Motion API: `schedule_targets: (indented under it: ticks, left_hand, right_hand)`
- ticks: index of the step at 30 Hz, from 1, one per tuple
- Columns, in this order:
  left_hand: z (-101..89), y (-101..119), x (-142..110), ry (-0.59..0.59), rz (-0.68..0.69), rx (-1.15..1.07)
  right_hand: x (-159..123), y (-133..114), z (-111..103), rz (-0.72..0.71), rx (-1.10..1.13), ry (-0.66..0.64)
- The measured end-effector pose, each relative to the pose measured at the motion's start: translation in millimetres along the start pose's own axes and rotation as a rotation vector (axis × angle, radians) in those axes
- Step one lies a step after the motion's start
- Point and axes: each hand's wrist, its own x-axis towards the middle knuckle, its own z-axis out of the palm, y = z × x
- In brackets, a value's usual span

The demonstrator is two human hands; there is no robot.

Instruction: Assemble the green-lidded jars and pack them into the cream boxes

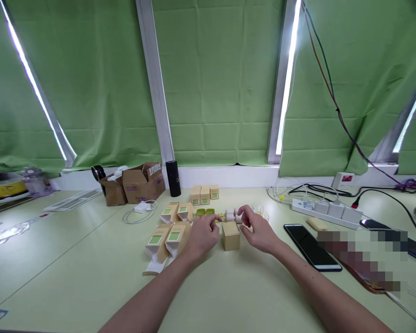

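A small closed brown cardboard box [231, 237] stands on the table between my hands. My left hand [205, 235] is just left of it, fingers bent and holding nothing visible. On the box's other side, my right hand [258, 230] has its thumb and index finger apart with nothing between them. Several brown boxes with green labels and open flaps, such as this box [177, 237], lie left of my left hand. Beyond the hands sit green square pieces [205, 212] and small white pieces [230, 215], partly hidden by my fingers.
Three small boxes [204, 195] stand farther back. A black cylinder [173, 179] and an open carton [142, 185] line the back left. To the right are a phone [308, 245], a power strip [324, 213] and loose cables. A white adapter [143, 207] lies left.
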Motion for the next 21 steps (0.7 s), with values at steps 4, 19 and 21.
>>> schedule_targets:
  ticks: [4, 19, 21]
  left_hand:
    - [1.8, -1.0, -0.6, -0.027, -0.004, 0.018]
    - [3.1, 0.3, -0.5, -0.023, 0.026, 0.013]
    - [1.6, 2.6, -0.8, -0.031, 0.030, 0.015]
  right_hand:
    - [-4.4, -10.4, -5.4, -0.114, 0.010, -0.046]
    - [-0.7, -0.7, 10.6, 0.065, -0.117, -0.076]
    - [0.4, -0.2, 14.4, 0.108, -0.137, -0.079]
